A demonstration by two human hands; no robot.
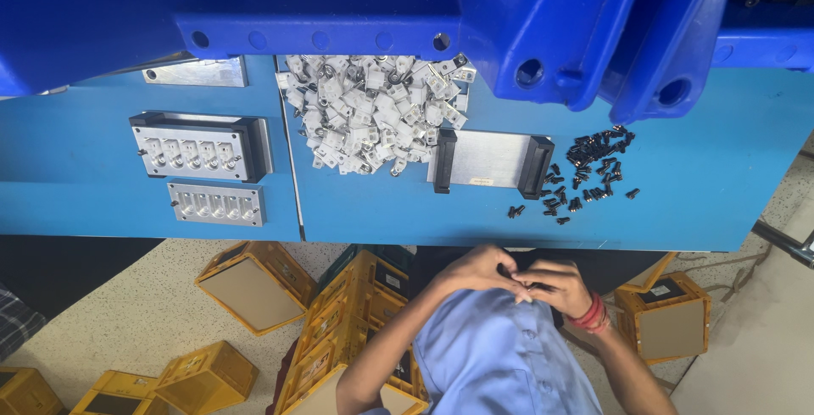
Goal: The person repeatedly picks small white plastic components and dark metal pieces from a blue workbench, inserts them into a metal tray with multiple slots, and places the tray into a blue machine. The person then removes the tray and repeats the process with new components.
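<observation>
both hands meet just below the blue table (102,178) edge, the left hand (475,271) and right hand (555,286) curled fingertip to fingertip around something small and dark, mostly hidden (likely one of the black screws (593,169)). judging from this, working closer over the table, near the pile of white parts (373,110), would catch a dropped piece.
</observation>
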